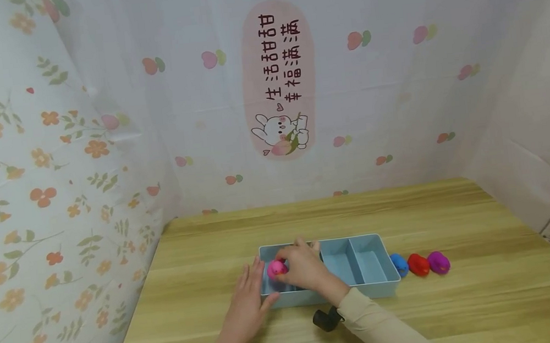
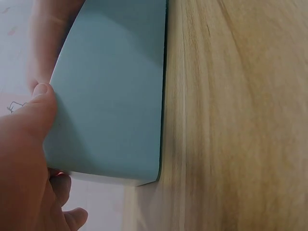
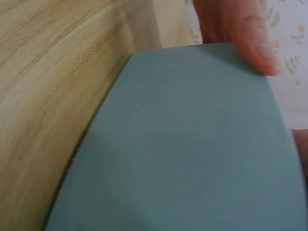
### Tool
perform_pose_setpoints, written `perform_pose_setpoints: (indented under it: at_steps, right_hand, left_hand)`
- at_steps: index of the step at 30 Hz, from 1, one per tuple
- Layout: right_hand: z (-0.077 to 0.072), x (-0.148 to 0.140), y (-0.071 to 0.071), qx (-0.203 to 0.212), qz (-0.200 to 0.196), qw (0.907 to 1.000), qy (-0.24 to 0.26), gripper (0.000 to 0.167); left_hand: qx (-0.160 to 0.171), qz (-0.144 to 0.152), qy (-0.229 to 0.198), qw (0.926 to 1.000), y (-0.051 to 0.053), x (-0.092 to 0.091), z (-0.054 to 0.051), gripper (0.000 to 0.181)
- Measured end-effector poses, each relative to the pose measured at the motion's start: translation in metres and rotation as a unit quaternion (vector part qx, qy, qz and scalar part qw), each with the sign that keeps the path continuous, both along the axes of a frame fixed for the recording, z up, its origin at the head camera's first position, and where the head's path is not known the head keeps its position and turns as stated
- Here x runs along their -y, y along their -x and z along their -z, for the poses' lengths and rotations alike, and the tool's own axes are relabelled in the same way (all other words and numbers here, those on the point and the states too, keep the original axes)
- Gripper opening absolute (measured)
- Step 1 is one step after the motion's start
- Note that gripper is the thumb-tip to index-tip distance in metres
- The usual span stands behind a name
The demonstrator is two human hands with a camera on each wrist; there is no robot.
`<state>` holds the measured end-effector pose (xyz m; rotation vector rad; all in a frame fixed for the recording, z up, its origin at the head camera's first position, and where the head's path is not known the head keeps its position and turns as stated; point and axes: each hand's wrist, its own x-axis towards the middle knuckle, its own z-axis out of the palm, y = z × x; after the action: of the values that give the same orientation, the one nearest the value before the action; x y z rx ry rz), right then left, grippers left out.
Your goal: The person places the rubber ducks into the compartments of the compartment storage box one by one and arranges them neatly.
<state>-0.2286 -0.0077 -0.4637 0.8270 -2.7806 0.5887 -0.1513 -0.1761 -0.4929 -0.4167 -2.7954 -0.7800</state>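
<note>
A pink rubber duck (image 1: 276,269) is pinched between thumb and fingers of my right hand (image 1: 305,268), at the leftmost compartment of the blue-grey divided box (image 1: 334,294). My left hand (image 1: 246,302) lies along the box's left end, its thumb at the front wall and its fingers extended along the side. In the left wrist view the thumb of the left hand (image 2: 26,139) touches the edge of the box (image 2: 108,96). The right wrist view shows mostly the box's outer wall (image 3: 183,139), with left-hand fingers (image 3: 252,36) at its far corner.
Right of the box, a blue duck (image 1: 400,265), a red duck (image 1: 419,264) and a purple duck (image 1: 439,262) stand in a row on the wooden table (image 1: 240,227). The blue one is close against the box's right end. Patterned cloth (image 1: 197,90) hangs behind the table.
</note>
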Motion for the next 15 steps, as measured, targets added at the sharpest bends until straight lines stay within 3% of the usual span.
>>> perform_pose_setpoints:
  at_steps: [4,10,15]
  right_hand:
    - [0.002,0.002,-0.002,0.014,0.009,0.9997,-0.018,0.03]
    - [0.003,0.008,-0.002,-0.012,0.003,0.9988,-0.048,0.027]
    - [0.002,0.015,0.0,-0.001,0.013,0.9967,-0.081,0.03]
  left_hand:
    - [-0.004,0.004,-0.004,1.0,-0.001,-0.001,0.0,0.07]
    - [0.001,0.002,-0.008,1.0,-0.001,-0.002,0.001,0.072]
    - [0.007,-0.001,-0.01,0.9999,-0.002,-0.001,0.001,0.073]
